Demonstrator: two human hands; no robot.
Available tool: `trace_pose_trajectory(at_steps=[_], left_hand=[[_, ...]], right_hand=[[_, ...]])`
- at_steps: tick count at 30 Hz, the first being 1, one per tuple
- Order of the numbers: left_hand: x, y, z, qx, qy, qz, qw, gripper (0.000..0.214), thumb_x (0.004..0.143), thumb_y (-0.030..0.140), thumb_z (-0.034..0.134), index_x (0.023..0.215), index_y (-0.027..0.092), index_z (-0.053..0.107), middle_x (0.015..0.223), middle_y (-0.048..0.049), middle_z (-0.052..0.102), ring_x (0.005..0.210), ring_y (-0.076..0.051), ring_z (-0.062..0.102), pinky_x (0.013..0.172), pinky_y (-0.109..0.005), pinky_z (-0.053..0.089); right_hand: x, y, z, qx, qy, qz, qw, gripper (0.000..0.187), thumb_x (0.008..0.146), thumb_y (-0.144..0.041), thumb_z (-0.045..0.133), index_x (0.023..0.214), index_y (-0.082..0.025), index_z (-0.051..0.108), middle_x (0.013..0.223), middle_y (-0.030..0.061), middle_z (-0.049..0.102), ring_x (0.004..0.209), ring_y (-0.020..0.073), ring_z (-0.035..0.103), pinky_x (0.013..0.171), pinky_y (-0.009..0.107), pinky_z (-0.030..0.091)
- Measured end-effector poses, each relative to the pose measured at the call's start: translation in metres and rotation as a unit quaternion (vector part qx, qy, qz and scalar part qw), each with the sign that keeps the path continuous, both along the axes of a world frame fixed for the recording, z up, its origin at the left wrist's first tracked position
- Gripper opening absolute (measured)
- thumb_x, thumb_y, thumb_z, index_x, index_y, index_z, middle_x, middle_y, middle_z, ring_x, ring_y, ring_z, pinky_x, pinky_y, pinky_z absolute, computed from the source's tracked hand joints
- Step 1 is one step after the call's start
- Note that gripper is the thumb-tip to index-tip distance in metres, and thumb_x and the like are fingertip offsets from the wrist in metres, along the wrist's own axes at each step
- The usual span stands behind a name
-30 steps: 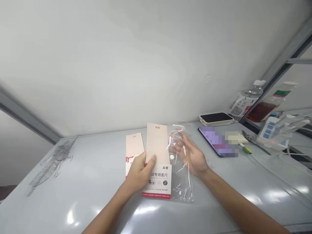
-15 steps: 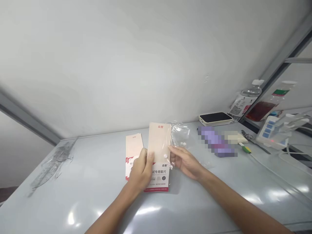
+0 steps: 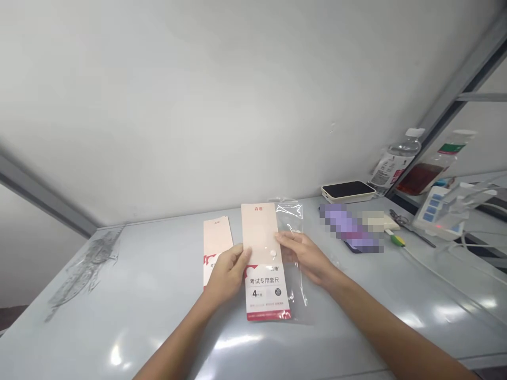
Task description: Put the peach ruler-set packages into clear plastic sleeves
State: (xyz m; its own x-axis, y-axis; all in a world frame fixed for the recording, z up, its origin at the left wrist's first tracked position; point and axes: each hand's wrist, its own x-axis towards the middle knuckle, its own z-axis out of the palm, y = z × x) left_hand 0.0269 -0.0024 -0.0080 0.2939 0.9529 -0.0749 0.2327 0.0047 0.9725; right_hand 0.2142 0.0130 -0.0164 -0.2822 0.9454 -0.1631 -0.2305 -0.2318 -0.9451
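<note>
My left hand [image 3: 227, 275], fingers curled, and my right hand [image 3: 304, 258], fingers extended leftward, face each other, fingertips just apart. My left forearm [image 3: 170, 342] and right forearm [image 3: 390, 330] converge from the lower corners.

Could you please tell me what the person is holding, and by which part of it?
The left hand holds a printed card sleeve by its left edge; the right hand holds a clear plastic bag at its upper side edge.
</note>
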Motion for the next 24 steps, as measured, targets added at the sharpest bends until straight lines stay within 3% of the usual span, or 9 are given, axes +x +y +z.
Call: trace_pose_trajectory(at_steps=[3,10,15,21,24], left_hand=[[-0.001,0.001,0.0,-0.044,-0.019,-0.027,0.998,0.035,0.079,0.047,0.045,0.062,0.017,0.045,0.047,0.0042,0.047,0.038,-0.007,0.041,0.036,-0.019,0.026],[-0.008,0.007,0.004,-0.133,-0.04,-0.091,0.986,0.035,0.074,0.047,0.054,0.064,0.014,0.05,0.041,0.0018,0.053,0.033,-0.007,0.043,0.035,-0.018,0.026],[-0.011,0.008,0.005,-0.133,-0.014,-0.079,0.988,0.035,0.07,0.046,0.06,0.06,0.015,0.046,0.043,0.0027,0.052,0.033,-0.006,0.042,0.035,-0.019,0.021],[-0.011,0.007,0.008,-0.078,-0.054,-0.041,0.995,0.038,0.08,0.049,0.045,0.06,0.017,0.044,0.045,0.004,0.046,0.038,-0.007,0.042,0.038,-0.019,0.023],[-0.015,0.009,0.01,-0.06,-0.037,-0.049,0.996,0.04,0.079,0.05,0.045,0.057,0.016,0.045,0.042,0.0039,0.045,0.037,-0.006,0.037,0.039,-0.02,0.022]], right_hand=[[0.001,0.002,0.001,0.009,0.002,-0.029,1.0,0.033,0.075,-0.046,0.056,0.087,-0.017,0.065,0.075,0.0053,0.066,0.063,0.0147,0.059,0.062,0.029,0.045],[0.005,0.001,0.001,0.038,-0.013,0.016,0.999,0.034,0.074,-0.049,0.056,0.073,-0.016,0.064,0.065,0.0025,0.064,0.059,0.014,0.058,0.058,0.028,0.044],[0.001,-0.001,0.0,0.034,-0.029,0.029,0.999,0.034,0.074,-0.048,0.056,0.067,-0.015,0.06,0.059,0.0007,0.06,0.057,0.0143,0.057,0.057,0.027,0.044],[0.0,-0.003,0.003,0.072,-0.032,0.051,0.996,0.031,0.075,-0.043,0.057,0.062,-0.016,0.058,0.058,0.0004,0.057,0.055,0.0125,0.054,0.054,0.025,0.043],[0.001,-0.004,0.006,0.072,-0.046,0.087,0.993,0.032,0.074,-0.044,0.057,0.062,-0.015,0.059,0.059,0.0014,0.059,0.055,0.0126,0.054,0.054,0.025,0.042]])
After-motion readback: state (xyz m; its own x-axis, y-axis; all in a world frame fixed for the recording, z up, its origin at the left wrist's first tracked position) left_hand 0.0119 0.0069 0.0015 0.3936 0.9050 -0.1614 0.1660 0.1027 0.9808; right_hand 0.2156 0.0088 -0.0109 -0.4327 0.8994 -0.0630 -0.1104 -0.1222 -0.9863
